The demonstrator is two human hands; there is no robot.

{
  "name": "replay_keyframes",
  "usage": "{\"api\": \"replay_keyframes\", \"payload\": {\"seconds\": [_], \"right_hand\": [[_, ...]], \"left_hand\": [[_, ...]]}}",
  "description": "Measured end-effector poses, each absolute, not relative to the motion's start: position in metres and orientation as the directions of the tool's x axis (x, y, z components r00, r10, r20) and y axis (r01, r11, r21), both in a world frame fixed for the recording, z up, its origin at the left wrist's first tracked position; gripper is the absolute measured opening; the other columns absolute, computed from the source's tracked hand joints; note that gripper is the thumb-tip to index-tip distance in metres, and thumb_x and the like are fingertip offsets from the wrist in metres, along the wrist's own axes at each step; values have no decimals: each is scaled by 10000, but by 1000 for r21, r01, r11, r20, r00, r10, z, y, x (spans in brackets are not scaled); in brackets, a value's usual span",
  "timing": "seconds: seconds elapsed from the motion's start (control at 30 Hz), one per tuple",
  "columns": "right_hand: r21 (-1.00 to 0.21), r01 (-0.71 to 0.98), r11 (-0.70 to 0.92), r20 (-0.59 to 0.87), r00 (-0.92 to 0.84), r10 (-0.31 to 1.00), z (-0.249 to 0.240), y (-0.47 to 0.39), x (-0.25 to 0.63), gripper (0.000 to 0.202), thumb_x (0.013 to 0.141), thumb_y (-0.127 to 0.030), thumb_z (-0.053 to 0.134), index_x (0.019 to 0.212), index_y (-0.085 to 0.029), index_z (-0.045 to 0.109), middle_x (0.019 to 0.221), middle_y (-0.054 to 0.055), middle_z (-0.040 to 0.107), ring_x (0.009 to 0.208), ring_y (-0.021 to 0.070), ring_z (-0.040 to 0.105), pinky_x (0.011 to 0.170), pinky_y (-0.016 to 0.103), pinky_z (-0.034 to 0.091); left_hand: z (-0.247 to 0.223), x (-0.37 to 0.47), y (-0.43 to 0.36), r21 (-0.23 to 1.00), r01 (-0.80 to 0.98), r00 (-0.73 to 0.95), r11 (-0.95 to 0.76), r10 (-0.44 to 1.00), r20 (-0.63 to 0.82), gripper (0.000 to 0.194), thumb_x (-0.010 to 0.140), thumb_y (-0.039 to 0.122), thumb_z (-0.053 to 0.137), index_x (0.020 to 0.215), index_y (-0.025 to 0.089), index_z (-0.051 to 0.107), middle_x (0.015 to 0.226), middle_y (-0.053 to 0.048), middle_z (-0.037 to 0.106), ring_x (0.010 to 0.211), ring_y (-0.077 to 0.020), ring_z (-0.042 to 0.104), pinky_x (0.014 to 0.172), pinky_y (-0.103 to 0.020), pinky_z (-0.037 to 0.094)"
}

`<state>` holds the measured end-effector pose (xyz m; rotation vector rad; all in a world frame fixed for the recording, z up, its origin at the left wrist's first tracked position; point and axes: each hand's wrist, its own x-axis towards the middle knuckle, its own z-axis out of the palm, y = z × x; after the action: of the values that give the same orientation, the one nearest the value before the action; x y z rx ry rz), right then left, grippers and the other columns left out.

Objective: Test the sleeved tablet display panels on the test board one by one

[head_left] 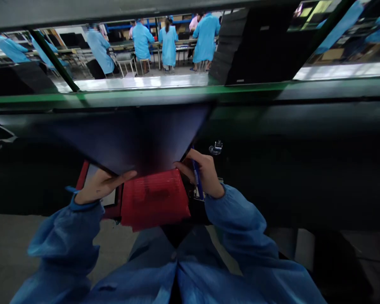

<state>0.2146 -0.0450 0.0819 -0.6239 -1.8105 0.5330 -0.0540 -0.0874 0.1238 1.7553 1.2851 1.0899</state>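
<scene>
A wide dark flat panel (136, 135), blurred by motion, is held tilted above the dark bench. My left hand (103, 183) grips its lower left corner, thumb over the near edge. At the lower right corner, my right hand (201, 169) pinches the panel and also has a blue pen (196, 175) between its fingers. Just below the panel's near edge lies a red plastic-wrapped bundle (155, 198). Partly covered by my left hand is a red-edged frame with a pale sheet (110, 198).
A small shiny metal object (216, 147) lies right of the panel on the dark bench surface (288, 181). Beyond a green rail (177, 90) stands a tall black stack (259, 46). Several people in blue coats (169, 42) work farther back.
</scene>
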Motion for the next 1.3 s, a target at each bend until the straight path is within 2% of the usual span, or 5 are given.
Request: {"api": "replay_keyframes", "payload": {"seconds": [0.2, 0.4, 0.67, 1.07, 1.3], "right_hand": [[-328, 351, 877, 890, -196, 412, 45, -27, 213, 151, 971, -199, 577, 1089, -257, 652, 1166, 62, 692, 1028, 211, 673, 853, 340, 572], [-657, 221, 721, 720, -103, 687, 25, 12, 211, 710, 866, -421, 703, 1472, -237, 380, 1357, 136, 567, 1183, 281, 588, 970, 462, 525], [-935, -258, 242, 312, -275, 909, 14, 26, 224, 389, 791, -439, 754, 999, -221, 508, 653, -70, 554, 551, 108, 504, 593, 259, 445], [-935, -234, 265, 330, -312, 891, 7, 20, 221, 444, 841, -492, 731, 870, -239, 367, 786, -25, 620, 663, 116, 570, 662, 264, 462], [-944, -98, 316, 326, -446, 833, 6, 5, 212, 465, 833, -553, 738, 890, -239, 401, 817, -6, 641, 771, 171, 658, 735, 301, 510]], "left_hand": [[115, -68, -83, 144, 694, 617, -705, 687, 384, 479, 1033, 247, 400, 1510, 281, 432, 1614, -52, 348, 1510, -258, 274, 1257, -495, 196], [89, -73, -81, -325, 568, 806, -756, 433, 403, 623, 990, 55, 417, 1578, 180, 253, 1542, -125, 451, 1538, -221, 149, 1266, -500, 149], [66, -95, -39, -1, 678, 659, -735, 608, 442, 636, 996, 219, 471, 1584, 304, 247, 1588, -97, 379, 1514, -276, 241, 1255, -564, 107], [53, -102, -24, 23, 949, 298, -314, 920, 256, 611, 900, 38, 272, 1487, 82, 436, 1628, -231, 220, 1534, -364, 118, 1175, -714, 95], [67, -10, -40, 510, 698, 432, -502, 864, 259, 500, 971, 307, 441, 1437, 137, 502, 1515, -136, 494, 1469, -236, 367, 1252, -476, 177]]}}
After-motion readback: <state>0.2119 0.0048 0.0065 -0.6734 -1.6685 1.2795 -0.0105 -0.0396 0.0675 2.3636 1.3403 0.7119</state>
